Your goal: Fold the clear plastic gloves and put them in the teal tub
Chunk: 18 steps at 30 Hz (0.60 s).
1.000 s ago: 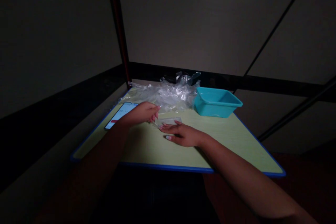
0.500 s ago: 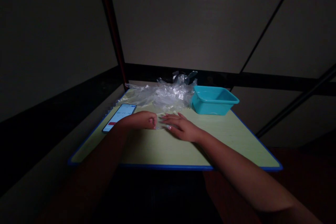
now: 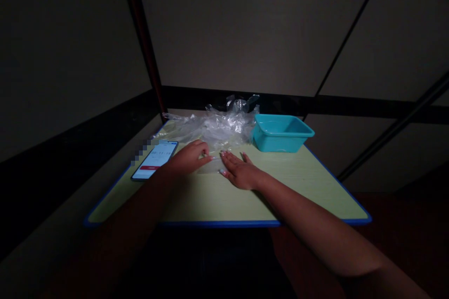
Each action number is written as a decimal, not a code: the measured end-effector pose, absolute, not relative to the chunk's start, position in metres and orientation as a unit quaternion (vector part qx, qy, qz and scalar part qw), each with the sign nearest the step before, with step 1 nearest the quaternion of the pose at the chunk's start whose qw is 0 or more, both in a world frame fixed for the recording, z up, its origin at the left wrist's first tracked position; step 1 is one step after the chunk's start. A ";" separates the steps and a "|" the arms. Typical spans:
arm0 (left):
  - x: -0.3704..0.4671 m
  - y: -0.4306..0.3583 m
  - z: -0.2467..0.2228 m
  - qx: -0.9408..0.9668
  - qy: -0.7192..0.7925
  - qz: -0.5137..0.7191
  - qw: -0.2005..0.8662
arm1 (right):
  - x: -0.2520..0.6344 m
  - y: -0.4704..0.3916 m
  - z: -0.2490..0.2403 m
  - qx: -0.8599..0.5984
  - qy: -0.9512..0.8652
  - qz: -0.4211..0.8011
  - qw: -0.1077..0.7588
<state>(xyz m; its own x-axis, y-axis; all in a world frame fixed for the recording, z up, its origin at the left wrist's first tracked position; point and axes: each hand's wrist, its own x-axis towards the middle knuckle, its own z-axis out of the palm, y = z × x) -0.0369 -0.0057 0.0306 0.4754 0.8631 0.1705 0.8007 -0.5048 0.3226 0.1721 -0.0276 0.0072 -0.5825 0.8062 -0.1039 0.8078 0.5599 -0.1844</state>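
Note:
A small clear plastic bag [image 3: 209,167] lies flat on the table between my two hands, its outline faint in the dim light. At its left side my left hand [image 3: 189,156] has its fingers curled and its thumb stretched along the bag's upper edge, closed on the plastic there. My right hand [image 3: 241,171] rests palm down at the bag's right side, fingers stretched out and touching it. Behind the hands spreads a loose heap of clear plastic bags [image 3: 224,126], crumpled and shiny.
A turquoise plastic basin [image 3: 282,142] stands at the back right of the yellow table [image 3: 224,203], which has a blue edge. A phone [image 3: 154,161] with a lit screen lies left of my left hand. Dark wall panels [image 3: 238,28] rise behind.
My left thumb has stretched out from the closed fist toward the right. My right hand has settled flatter, fingers closer together. More of the small bag shows. The view has shifted slightly.

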 end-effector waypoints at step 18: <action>0.004 -0.025 0.002 0.862 0.503 0.053 0.005 | 0.180 -0.014 0.000 0.543 0.833 -0.102 -0.030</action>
<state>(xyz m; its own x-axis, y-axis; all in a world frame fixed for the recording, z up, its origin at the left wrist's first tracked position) 0.0041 -0.0246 0.0020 0.4878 0.8687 0.0859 0.8677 -0.4933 0.0620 0.1796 -0.0140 0.0005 -0.4095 0.9103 -0.0606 0.8979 0.3904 -0.2035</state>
